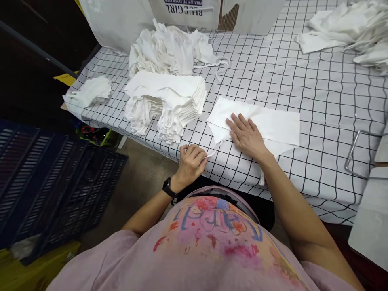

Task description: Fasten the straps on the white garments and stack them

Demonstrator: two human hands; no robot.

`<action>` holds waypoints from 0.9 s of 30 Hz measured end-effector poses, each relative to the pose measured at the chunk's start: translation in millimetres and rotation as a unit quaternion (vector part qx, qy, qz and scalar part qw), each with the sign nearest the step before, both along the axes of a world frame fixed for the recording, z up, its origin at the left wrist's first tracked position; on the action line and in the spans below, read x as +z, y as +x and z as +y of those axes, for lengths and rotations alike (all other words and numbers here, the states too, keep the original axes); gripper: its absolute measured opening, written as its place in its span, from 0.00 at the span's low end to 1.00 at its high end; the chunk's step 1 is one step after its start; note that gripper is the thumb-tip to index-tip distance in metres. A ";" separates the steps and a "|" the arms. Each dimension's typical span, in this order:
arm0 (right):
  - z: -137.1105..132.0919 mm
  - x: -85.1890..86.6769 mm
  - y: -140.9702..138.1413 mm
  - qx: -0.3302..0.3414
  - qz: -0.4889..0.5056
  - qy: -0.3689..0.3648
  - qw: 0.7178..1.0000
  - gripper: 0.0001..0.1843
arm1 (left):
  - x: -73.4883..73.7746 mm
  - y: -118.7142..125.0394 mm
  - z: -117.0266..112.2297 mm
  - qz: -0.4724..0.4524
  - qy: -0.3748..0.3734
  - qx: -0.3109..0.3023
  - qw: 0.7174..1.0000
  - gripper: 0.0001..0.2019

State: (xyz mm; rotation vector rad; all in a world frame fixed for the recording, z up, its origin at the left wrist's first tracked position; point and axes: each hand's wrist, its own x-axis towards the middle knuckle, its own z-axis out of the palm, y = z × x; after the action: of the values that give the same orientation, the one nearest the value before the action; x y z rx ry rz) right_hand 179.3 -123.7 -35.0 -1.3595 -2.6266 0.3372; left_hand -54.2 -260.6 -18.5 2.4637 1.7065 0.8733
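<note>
A white cloth piece with thin ties (279, 125) lies flat on the checked tablecloth, its long edge running left to right. My right hand (247, 136) rests on its left half, fingers spread and palm down. A narrow white tie (214, 152) runs from the cloth's lower left side to my left hand (192, 161), whose fingers are closed on its end at the table's front edge. Left of the cloth stands a neat stack of similar white cloth pieces (169, 87), with bunched ties hanging at its front.
Behind the stack is a loose heap of white cloths (169, 50); another heap (351, 28) lies far right. A small white cloth bundle (91, 91) sits at the left edge. Cardboard boxes (194, 14) stand at the back. A wire handle (353, 155) is at right, dark blue crates (57, 173) at lower left.
</note>
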 end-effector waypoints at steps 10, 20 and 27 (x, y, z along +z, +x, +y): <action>-0.2 -0.8 -0.2 -0.003 0.012 -0.005 1.000 0.32 | 4.3 10.6 -3.4 -0.347 -0.133 -0.041 0.928 0.01; -2.2 3.2 -0.8 0.000 0.028 -0.009 1.000 0.32 | 13.5 18.4 -2.8 -0.297 -0.197 -0.020 0.934 0.12; -1.4 3.4 -1.1 -0.001 0.019 -0.013 1.000 0.31 | 12.8 19.4 -7.2 -0.241 -0.203 0.024 0.949 0.14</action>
State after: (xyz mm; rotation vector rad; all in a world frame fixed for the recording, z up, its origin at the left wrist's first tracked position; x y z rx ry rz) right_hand 178.3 -125.0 -31.7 -1.3495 -2.5992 0.3948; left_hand -34.7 -267.8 -5.7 1.7746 1.5747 0.9175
